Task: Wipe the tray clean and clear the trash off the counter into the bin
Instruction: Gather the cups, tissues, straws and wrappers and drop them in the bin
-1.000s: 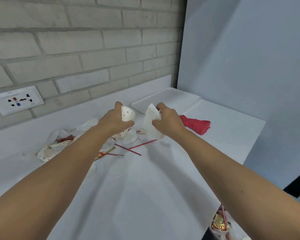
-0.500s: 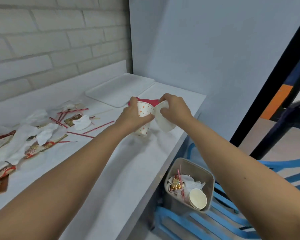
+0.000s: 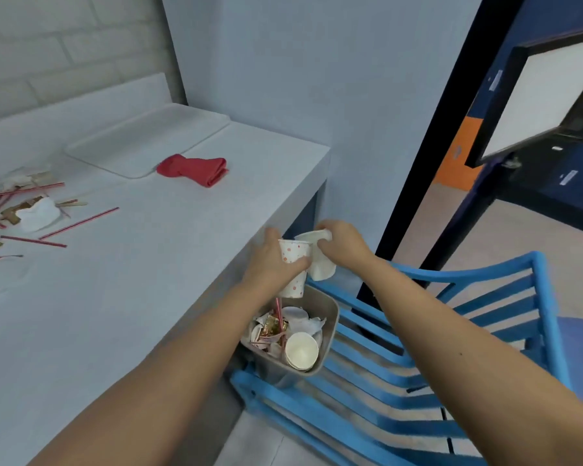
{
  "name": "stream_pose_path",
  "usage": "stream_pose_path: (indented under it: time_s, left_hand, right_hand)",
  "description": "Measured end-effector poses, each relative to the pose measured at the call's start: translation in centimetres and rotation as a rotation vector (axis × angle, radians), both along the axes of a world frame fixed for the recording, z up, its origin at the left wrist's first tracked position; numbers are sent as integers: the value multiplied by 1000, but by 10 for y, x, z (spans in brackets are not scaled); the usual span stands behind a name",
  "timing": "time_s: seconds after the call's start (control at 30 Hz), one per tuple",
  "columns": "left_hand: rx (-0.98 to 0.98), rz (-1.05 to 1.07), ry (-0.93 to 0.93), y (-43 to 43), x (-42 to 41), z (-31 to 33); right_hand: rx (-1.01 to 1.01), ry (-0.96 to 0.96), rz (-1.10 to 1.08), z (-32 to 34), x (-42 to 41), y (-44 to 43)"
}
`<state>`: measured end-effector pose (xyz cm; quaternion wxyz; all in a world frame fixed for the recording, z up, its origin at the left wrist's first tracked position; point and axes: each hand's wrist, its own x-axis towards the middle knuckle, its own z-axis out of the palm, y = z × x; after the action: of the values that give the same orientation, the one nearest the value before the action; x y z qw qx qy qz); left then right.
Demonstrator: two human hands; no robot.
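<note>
Left hand [image 3: 269, 261] and right hand [image 3: 344, 244] held forward together; both curled, gripping.

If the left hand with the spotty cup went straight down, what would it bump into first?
Probably the red straw sticking up out of the bin, right under the spotty cup the left hand holds; depth is unclear.

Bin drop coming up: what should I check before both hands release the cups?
1. Left hand grips dotted cup: ok.
2. Right hand grips white cup: ok.
3. Cups above the bin opening: cannot tell; they overlap its far rim.
4. Counter cleared: not ok; straws lie on it.
5. Tray wiped: cannot tell; red cloth lies beside it.
</note>
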<state>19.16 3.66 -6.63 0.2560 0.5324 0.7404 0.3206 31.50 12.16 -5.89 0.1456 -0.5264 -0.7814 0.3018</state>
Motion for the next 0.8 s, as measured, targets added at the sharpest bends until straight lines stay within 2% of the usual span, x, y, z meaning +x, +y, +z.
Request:
stream_pose_path:
  time_s: [0.17,0.27,0.43,0.53,0.7,0.8]
  left_hand:
    - [-20,64,-76,-17,13,-42]
    - [-49,85,-105,-25,15,-64]
    - [-92,68,-67,-32,20,-88]
    - [-89,34,-107,-31,28,-93]
    - [-164,-116,-152,-35,28,-99]
    - [-176,-98,-167,-41,19,-101]
  right_hand:
    - [-109,14,61,-64,12,-5]
    - [-180,-43,133,-91,19,-10]
    - [-324,109,141,-99,20,-9]
    - [-366,19,228,-99,20,-5]
    - [-286,-115,227,-115,20,-5]
    - [-242,-193,238,-131,22,-14]
